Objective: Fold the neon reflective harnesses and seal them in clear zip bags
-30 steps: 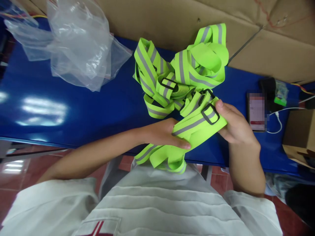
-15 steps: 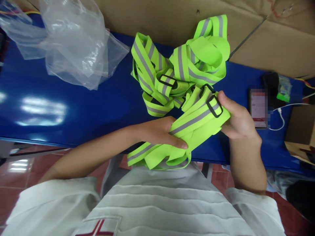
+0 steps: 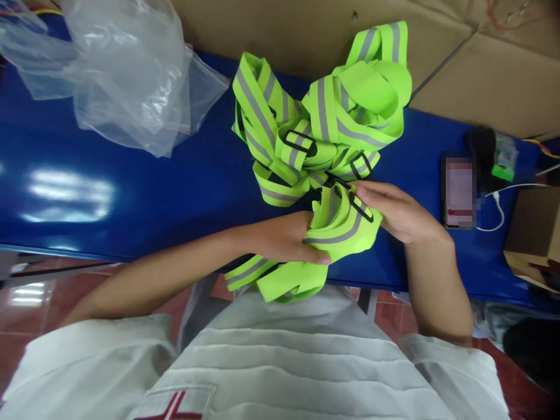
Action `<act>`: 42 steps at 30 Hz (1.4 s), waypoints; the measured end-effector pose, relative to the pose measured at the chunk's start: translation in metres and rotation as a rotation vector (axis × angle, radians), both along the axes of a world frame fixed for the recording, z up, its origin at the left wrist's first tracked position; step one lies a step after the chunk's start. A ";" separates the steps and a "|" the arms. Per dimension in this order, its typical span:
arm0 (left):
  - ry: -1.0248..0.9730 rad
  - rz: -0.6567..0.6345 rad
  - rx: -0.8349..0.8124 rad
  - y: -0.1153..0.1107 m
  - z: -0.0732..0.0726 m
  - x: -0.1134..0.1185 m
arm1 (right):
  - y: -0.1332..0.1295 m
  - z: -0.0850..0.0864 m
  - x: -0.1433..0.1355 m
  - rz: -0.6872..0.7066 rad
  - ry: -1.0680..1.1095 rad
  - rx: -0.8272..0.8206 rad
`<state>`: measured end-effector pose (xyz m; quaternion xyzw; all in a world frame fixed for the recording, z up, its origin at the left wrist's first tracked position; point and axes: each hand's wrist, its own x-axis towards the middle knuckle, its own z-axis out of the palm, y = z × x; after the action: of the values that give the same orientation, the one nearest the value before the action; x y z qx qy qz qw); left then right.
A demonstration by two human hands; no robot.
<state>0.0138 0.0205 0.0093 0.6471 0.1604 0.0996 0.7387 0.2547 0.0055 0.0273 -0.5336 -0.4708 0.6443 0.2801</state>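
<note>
Between my hands is a folded bundle of neon yellow-green reflective strap (image 3: pixel 336 233) with a grey stripe and a black slide buckle (image 3: pixel 361 207). My left hand (image 3: pixel 301 239) is closed round its left part, thumb on top, and loose folds hang below over the table's front edge. My right hand (image 3: pixel 389 207) grips the bundle's right end by the buckle; its fingertips are partly hidden behind the strap. Just beyond lies a tangled heap of the same reflective straps (image 3: pixel 321 111), with more black buckles among the loops.
Clear plastic bags (image 3: pixel 131 70) lie at the back left of the blue table (image 3: pixel 144 192). Cardboard (image 3: pixel 280 29) stands along the back. To the right are a phone (image 3: pixel 459 195), a white cable (image 3: pixel 499 204) and an open cardboard box (image 3: pixel 534 227).
My right hand has moved left and slightly down, bending the bundle's right end toward my left hand. One buckle that was against the bundle now shows on the heap. My left hand has barely moved.
</note>
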 end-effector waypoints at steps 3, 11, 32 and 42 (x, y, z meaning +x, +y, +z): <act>0.051 0.025 -0.001 0.000 0.001 -0.002 | -0.003 -0.004 -0.006 0.001 -0.201 0.288; 0.027 0.144 0.024 0.002 0.002 -0.001 | -0.022 0.017 -0.015 0.232 -0.346 0.545; 0.185 0.138 -0.223 -0.001 0.003 0.001 | -0.018 0.012 -0.015 -0.181 0.027 0.132; 0.192 0.211 -0.121 -0.004 0.000 0.003 | -0.008 0.002 -0.008 -0.071 0.242 -0.127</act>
<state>0.0168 0.0169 0.0090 0.5875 0.3033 0.1046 0.7429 0.2463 -0.0022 0.0293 -0.4850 -0.3727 0.7223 0.3229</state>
